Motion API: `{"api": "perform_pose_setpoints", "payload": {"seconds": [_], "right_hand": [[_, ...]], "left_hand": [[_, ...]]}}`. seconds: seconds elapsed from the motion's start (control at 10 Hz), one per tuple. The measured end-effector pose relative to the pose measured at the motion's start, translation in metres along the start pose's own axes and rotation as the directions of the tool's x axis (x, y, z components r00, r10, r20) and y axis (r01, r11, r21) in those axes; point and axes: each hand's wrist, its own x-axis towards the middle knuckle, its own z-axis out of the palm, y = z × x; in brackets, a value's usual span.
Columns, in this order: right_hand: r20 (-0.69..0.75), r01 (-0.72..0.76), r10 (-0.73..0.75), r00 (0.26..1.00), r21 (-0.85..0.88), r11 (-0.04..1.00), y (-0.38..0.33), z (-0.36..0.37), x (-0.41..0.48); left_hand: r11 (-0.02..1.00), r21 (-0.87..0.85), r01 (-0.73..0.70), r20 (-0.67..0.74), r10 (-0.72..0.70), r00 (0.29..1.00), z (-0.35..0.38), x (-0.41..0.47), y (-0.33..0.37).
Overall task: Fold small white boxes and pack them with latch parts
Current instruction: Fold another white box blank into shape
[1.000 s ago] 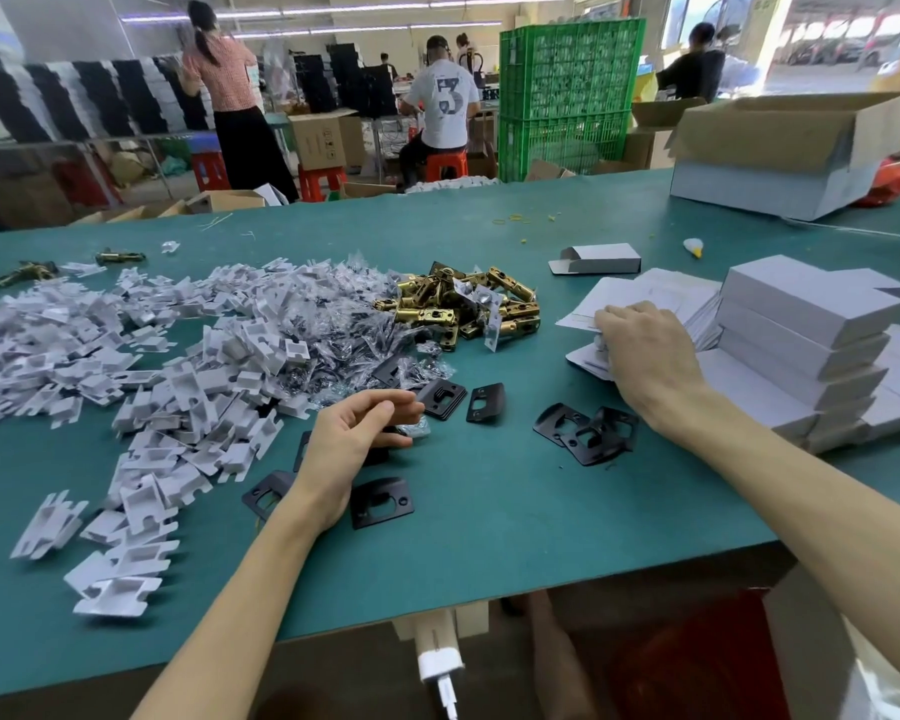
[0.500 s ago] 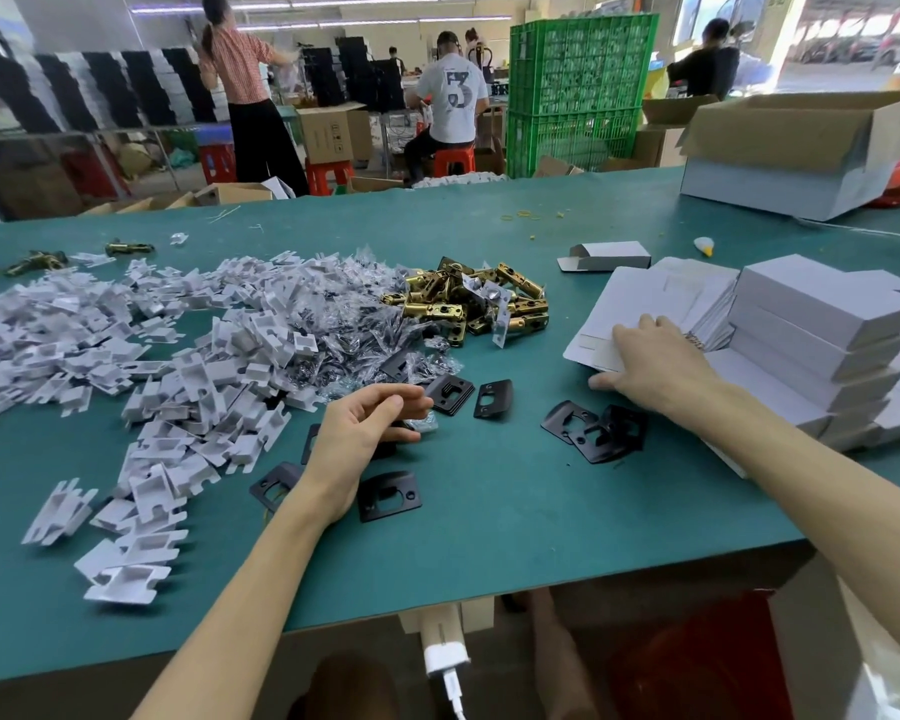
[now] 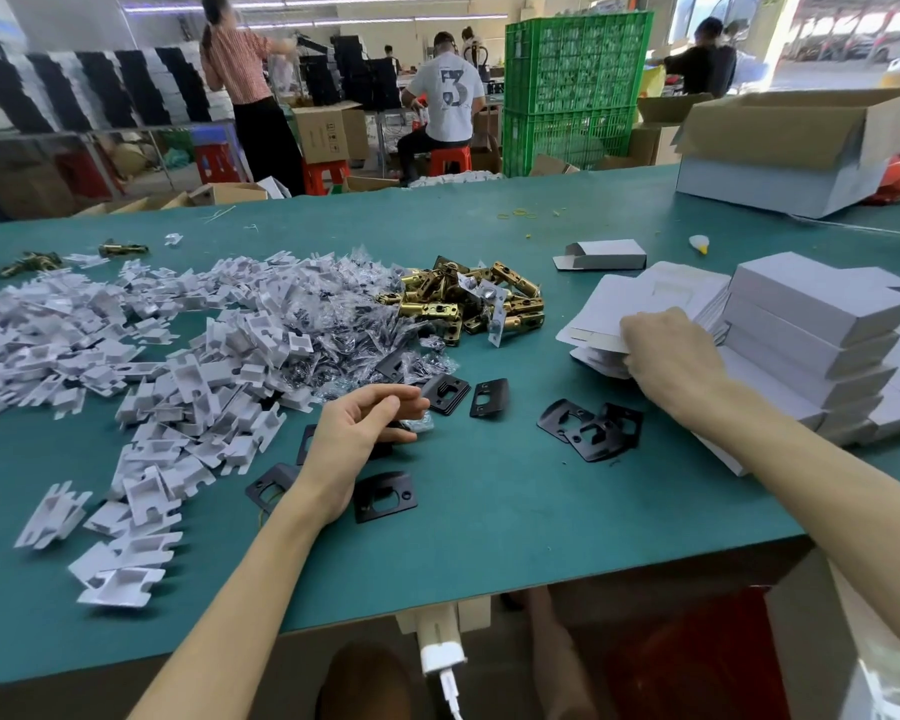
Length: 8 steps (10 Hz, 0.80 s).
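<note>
From the head view, on a green table (image 3: 515,537):

Left forearm in from the lower left edge, angled up and to the right. Left hand (image 3: 354,444) turned on its side just above the table, thumb uppermost, fingers loosely bent and pointing right, a gap between thumb and fingers, no part visibly pinched. Beneath and around it, black strike plates (image 3: 383,496) lying flat, with more just beyond the fingertips and a small overlapping cluster further right.

Right forearm in from the lower right corner, stretched diagonally up and left. Right hand (image 3: 671,361) palm down on a pile of flat box blanks (image 3: 645,298), knuckles raised, fingers curled over the pile's near left edge and tucked in among the top sheets, gripping them. Thumb hidden.

Just right of the blanks and touching the forearm's far side, a stack of folded white boxes (image 3: 811,324). Behind the blanks, one lone folded box (image 3: 604,254) with an open end flap.

Centre of the table: a heap of brass latch bodies (image 3: 468,304). To its left, a spread of clear screw bags (image 3: 344,314), then a broad scatter of white cardboard inserts (image 3: 126,345) reaching the left edge.

Far right corner: an open cardboard carton (image 3: 791,148). Beyond the table, stacked green crates (image 3: 578,90) and people at other benches.
</note>
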Motion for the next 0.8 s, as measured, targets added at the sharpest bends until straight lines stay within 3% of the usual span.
{"api": "perform_pose_setpoints", "payload": {"seconds": [0.2, 0.3, 0.4, 0.5, 0.7, 0.8], "right_hand": [[0.079, -0.015, -0.001, 0.997, 0.202, 0.979, 0.006, -0.015, 0.005], [0.008, 0.018, -0.021, 1.000, 0.299, 0.954, 0.004, -0.022, 0.005], [-0.038, 0.037, -0.028, 0.999, 0.284, 0.958, -0.007, -0.023, 0.000], [-0.179, 0.084, -0.026, 0.984, 0.321, 0.943, -0.019, -0.016, -0.010], [-0.283, 0.388, -0.290, 0.914, 0.406, 0.827, -0.070, 0.005, -0.041], [-0.300, 0.467, -0.359, 0.884, 0.543, 0.698, -0.101, 0.017, -0.056]], "left_hand": [[1.000, 0.008, 0.003, -0.004, -0.003, 1.000, 0.000, -0.001, 0.001], [1.000, 0.009, 0.004, -0.007, -0.004, 1.000, 0.000, -0.001, 0.003], [1.000, 0.013, 0.002, -0.009, -0.002, 1.000, 0.001, -0.001, 0.003], [1.000, 0.011, 0.004, -0.012, -0.004, 1.000, 0.000, 0.000, 0.002], [1.000, 0.011, 0.001, -0.009, -0.001, 1.000, 0.001, 0.000, 0.003], [0.989, -0.150, 0.016, -0.024, -0.020, 1.000, 0.002, -0.001, 0.009]]}}
